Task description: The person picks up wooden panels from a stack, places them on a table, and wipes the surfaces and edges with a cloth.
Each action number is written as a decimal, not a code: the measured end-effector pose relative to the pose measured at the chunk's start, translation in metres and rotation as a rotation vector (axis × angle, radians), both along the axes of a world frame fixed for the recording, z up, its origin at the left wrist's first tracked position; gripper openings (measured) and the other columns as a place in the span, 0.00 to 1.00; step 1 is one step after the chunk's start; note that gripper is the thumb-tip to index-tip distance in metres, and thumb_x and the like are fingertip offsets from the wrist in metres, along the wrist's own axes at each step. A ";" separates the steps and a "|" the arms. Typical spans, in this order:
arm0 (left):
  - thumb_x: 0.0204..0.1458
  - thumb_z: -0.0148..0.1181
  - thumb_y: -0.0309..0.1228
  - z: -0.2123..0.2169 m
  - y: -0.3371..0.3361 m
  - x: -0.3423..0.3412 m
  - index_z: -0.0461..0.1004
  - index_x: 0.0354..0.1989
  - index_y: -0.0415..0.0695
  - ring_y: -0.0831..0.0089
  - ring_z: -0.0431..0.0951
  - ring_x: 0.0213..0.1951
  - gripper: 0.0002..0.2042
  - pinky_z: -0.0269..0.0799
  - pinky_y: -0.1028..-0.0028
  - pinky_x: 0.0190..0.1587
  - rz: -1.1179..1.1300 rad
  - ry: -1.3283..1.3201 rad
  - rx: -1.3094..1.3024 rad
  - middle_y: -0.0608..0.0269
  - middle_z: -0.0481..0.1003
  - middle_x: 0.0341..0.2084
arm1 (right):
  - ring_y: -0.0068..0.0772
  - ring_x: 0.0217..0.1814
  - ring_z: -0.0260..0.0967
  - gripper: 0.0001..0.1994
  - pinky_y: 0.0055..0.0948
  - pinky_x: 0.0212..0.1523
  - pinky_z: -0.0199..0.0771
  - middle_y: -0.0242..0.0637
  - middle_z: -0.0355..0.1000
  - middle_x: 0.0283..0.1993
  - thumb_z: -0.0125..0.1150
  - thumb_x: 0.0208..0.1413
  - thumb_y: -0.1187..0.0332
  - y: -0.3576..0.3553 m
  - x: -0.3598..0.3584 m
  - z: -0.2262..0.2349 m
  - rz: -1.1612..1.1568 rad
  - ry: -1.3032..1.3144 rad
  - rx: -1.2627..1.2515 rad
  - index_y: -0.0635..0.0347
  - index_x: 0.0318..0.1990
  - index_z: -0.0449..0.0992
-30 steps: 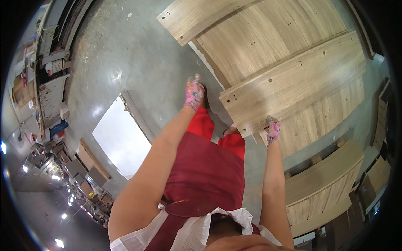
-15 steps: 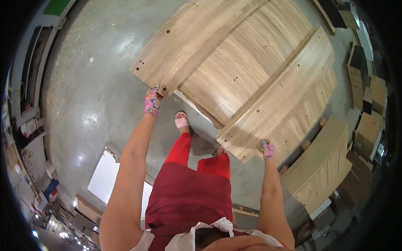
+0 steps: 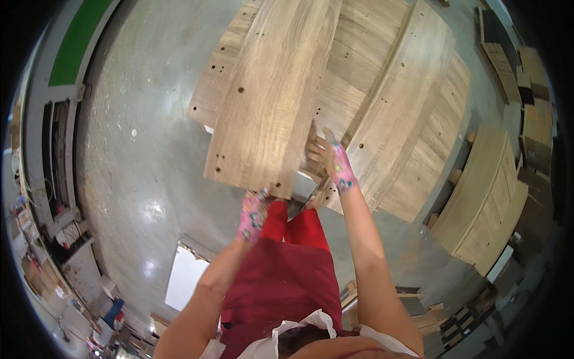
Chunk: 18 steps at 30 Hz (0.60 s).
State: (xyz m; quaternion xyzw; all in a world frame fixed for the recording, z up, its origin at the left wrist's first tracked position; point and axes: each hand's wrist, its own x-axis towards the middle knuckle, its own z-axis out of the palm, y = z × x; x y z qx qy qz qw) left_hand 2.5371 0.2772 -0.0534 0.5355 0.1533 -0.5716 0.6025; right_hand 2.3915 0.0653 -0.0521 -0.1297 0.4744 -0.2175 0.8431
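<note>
At the drilled board (image 3: 269, 107), the left hand (image 3: 253, 215) pinches its near end; right of it, a second board (image 3: 391, 102) flanks the right hand (image 3: 336, 164), grip spread; nearer left, a white panel (image 3: 184, 278).

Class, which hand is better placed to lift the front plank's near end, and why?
Probably the left hand: its fingers grip that end of the front plank. The right hand sits beside the long right edge, fingers spread.

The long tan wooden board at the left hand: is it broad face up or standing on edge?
Broad face up: the board shows its wide, drilled surface. Whether it's level, I cannot tell.
</note>
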 end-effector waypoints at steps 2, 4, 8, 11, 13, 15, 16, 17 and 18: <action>0.43 0.60 0.28 0.024 0.003 -0.034 0.71 0.33 0.38 0.70 0.74 0.35 0.10 0.71 0.70 0.37 0.032 0.058 0.095 0.61 0.73 0.31 | 0.31 0.56 0.56 0.31 0.29 0.53 0.57 0.41 0.55 0.58 0.57 0.47 0.58 -0.028 0.025 0.029 0.063 0.167 -0.010 0.62 0.57 0.55; 0.44 0.59 0.26 0.062 -0.006 -0.059 0.68 0.38 0.38 0.69 0.73 0.36 0.12 0.72 0.69 0.36 0.066 0.089 0.026 0.60 0.72 0.32 | 0.27 0.50 0.60 0.26 0.28 0.49 0.59 0.38 0.60 0.52 0.56 0.47 0.63 -0.036 0.015 0.022 0.123 0.264 -0.176 0.64 0.53 0.60; 0.46 0.56 0.25 0.026 0.050 -0.071 0.59 0.49 0.42 0.68 0.73 0.37 0.21 0.72 0.71 0.35 0.143 0.345 -0.111 0.57 0.70 0.38 | 0.23 0.40 0.60 0.16 0.23 0.42 0.61 0.33 0.65 0.40 0.53 0.47 0.72 -0.031 -0.015 0.010 0.073 0.299 -0.434 0.65 0.45 0.65; 0.47 0.54 0.32 0.017 0.068 -0.035 0.55 0.55 0.45 0.70 0.72 0.37 0.26 0.68 0.77 0.30 0.131 0.371 -0.189 0.57 0.68 0.42 | 0.27 0.39 0.64 0.16 0.22 0.40 0.65 0.37 0.66 0.40 0.47 0.47 0.78 -0.028 -0.051 -0.005 0.064 0.250 -0.611 0.68 0.46 0.64; 0.47 0.54 0.35 0.054 0.048 -0.020 0.54 0.56 0.45 0.72 0.72 0.36 0.27 0.66 0.80 0.28 0.077 0.188 -0.101 0.59 0.68 0.42 | 0.29 0.39 0.66 0.17 0.25 0.39 0.68 0.39 0.67 0.40 0.45 0.46 0.79 -0.033 -0.051 0.050 -0.114 0.221 -0.113 0.70 0.47 0.63; 0.48 0.53 0.36 0.056 0.024 -0.014 0.55 0.56 0.42 0.76 0.71 0.35 0.26 0.65 0.81 0.28 -0.131 0.036 -0.076 0.61 0.69 0.41 | 0.31 0.38 0.68 0.18 0.27 0.38 0.71 0.40 0.68 0.40 0.43 0.46 0.81 -0.028 -0.060 0.043 -0.126 0.253 -0.138 0.70 0.48 0.63; 0.49 0.51 0.35 0.055 0.010 -0.022 0.57 0.55 0.42 0.77 0.71 0.35 0.24 0.65 0.81 0.28 -0.194 -0.033 -0.047 0.62 0.69 0.40 | 0.29 0.37 0.68 0.17 0.26 0.37 0.71 0.39 0.68 0.39 0.45 0.47 0.80 -0.026 -0.066 0.041 -0.122 0.251 -0.148 0.69 0.48 0.64; 0.51 0.48 0.35 0.054 0.001 -0.027 0.58 0.54 0.42 0.77 0.71 0.34 0.22 0.64 0.82 0.27 -0.259 -0.103 -0.018 0.63 0.69 0.40 | 0.28 0.36 0.68 0.16 0.24 0.36 0.70 0.37 0.69 0.38 0.47 0.48 0.79 -0.024 -0.073 0.041 -0.119 0.250 -0.157 0.68 0.47 0.65; 0.50 0.51 0.35 0.040 -0.002 -0.033 0.69 0.42 0.41 0.81 0.70 0.27 0.14 0.62 0.82 0.24 -0.390 -0.189 0.046 0.67 0.72 0.28 | 0.26 0.35 0.67 0.16 0.23 0.36 0.69 0.36 0.69 0.37 0.50 0.48 0.77 -0.024 -0.077 0.045 -0.106 0.307 -0.191 0.68 0.47 0.66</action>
